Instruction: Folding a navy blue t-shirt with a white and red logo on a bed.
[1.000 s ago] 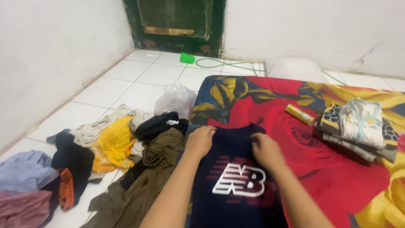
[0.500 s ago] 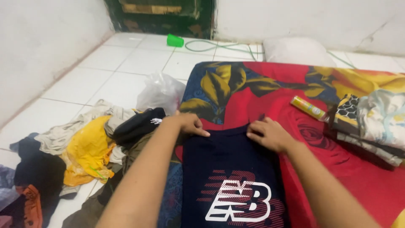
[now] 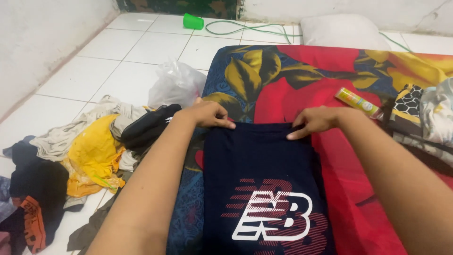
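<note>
A navy shirt (image 3: 262,165) with a white and red print lies flat on a mattress covered by a red, blue and yellow flowered sheet (image 3: 288,85). My left hand (image 3: 207,114) pinches the shirt's far left corner. At the far right corner my right hand (image 3: 317,120) grips the same edge. Both hands hold the top edge straight across the sheet.
A heap of loose clothes (image 3: 94,151) lies on the white tiled floor at left, beside a clear plastic bag (image 3: 175,85). A yellow tube (image 3: 357,101) and a stack of folded clothes (image 3: 424,118) rest on the mattress at right. A pillow (image 3: 342,30), green cup (image 3: 193,21) and green hose lie beyond.
My hands have moved apart from the shirt's middle to its two far corners, and the top edge now lies straight. The camera has tilted further down.
</note>
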